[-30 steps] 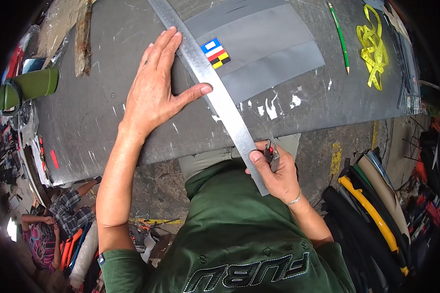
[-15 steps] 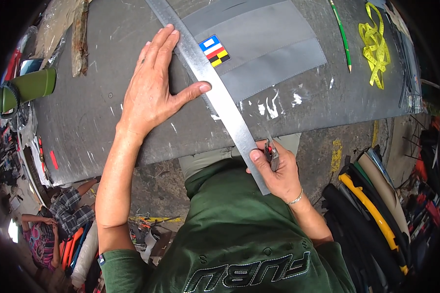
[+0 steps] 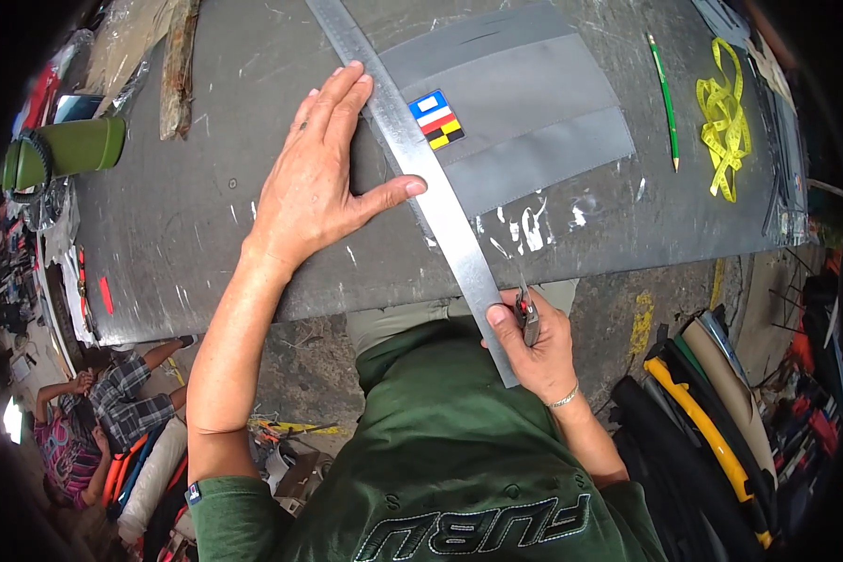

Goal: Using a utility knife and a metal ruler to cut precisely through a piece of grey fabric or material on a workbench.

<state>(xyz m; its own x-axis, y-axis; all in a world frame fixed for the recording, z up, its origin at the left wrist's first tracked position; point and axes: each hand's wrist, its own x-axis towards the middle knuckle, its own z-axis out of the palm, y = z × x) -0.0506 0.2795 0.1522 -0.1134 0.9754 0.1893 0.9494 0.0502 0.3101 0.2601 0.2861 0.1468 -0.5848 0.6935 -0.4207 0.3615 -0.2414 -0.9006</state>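
left fingers: spread flat, palm down; left hand [image 3: 314,183] presses on the dark grey work table [image 3: 187,225], thumb tip touching the left edge of the metal ruler [image 3: 412,169], fingertips reaching that same edge higher up.
right fingers: curled tight around a small cutting tool [image 3: 528,314], blade end pointing up toward the table edge; right hand [image 3: 534,342] sits just off the near edge of the table, thumb against the ruler's lower end.
ruler: long flat steel strip, lying diagonally from top centre down to lower right, its lower end overhanging the near table edge.
grey sheet: grey material [image 3: 525,112] lying flat on the table, right of the ruler, the ruler crossing its left edge; small striped colour patch [image 3: 436,119] on it, just beside the ruler.
right side of table: green pencil [image 3: 663,98], yellow measuring tape [image 3: 724,122] bunched next to it, well apart from both hands.
left side of table: green cylindrical container [image 3: 66,150] on its side near the far left edge.
below table: dark rolls with a yellow-striped one [image 3: 712,440] at lower right; another person in a plaid shirt [image 3: 122,393] seated at lower left.
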